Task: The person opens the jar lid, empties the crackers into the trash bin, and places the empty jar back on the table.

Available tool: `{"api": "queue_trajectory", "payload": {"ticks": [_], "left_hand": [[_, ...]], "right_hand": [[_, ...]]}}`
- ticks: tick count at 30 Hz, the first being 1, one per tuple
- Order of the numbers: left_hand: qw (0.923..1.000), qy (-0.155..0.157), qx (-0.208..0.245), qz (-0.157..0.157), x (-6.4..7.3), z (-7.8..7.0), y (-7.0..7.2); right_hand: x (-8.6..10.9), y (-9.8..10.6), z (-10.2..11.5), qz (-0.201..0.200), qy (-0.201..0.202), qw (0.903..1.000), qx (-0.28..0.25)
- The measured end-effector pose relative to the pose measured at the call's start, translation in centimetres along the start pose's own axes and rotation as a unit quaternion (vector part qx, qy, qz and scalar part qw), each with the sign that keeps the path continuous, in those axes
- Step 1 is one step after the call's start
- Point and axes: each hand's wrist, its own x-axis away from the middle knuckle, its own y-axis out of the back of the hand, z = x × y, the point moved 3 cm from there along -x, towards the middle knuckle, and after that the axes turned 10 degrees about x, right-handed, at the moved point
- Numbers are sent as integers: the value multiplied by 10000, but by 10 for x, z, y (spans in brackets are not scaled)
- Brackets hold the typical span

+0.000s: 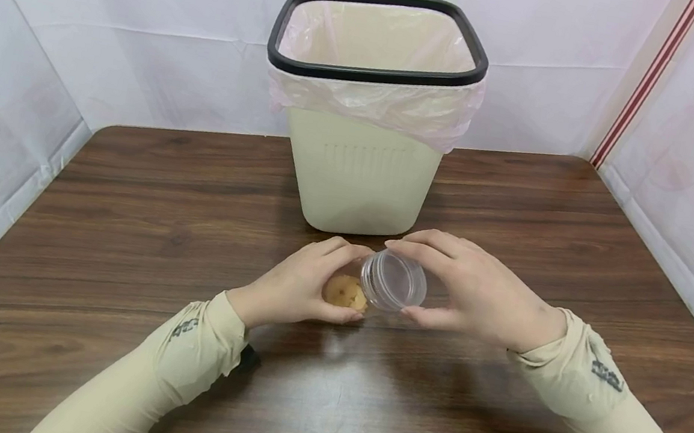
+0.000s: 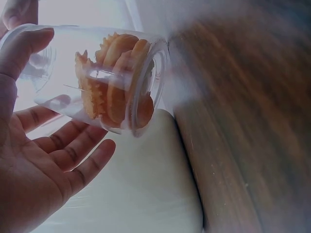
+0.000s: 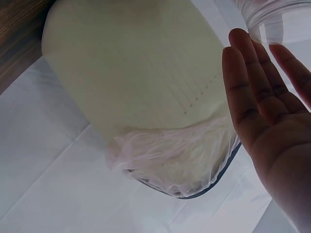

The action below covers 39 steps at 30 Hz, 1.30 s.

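Observation:
My left hand [image 1: 302, 281] grips a clear plastic jar [image 2: 63, 63], thumb on one side and fingers on the other. Golden cookies [image 2: 119, 82], some with scalloped edges, lie stacked at the jar's bottom; from above, one cookie [image 1: 345, 291] shows between thumb and index finger. A clear round lid [image 1: 394, 282] is pinched between the thumb and fingers of my right hand [image 1: 472, 289]. It is tilted on its side at the right of the jar's mouth, overlapping the rim in the head view. Part of the lid shows at the corner of the right wrist view.
A cream trash bin [image 1: 360, 173] with a black rim [image 1: 376, 78] and a pinkish plastic liner [image 1: 365, 102] stands just beyond both hands. Dark wood-grain tabletop [image 1: 140, 191] spreads around it. White sheeting [image 1: 162, 5] hangs behind and at both sides.

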Motion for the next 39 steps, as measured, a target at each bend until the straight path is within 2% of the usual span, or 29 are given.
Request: {"api": "queue_trajectory", "payload": {"ticks": [11,22,39], "left_hand": [[9996,227,101,119,1,3,2],[9989,322,297,141,2,5,5],[9983,410,377,186,3,7,8]], "right_hand": [[1,4,-5,0,-288,9995,107],[3,10,-16,-1,-653,9972,376],[6,9,-33,460,-1247,9899,503]]}}
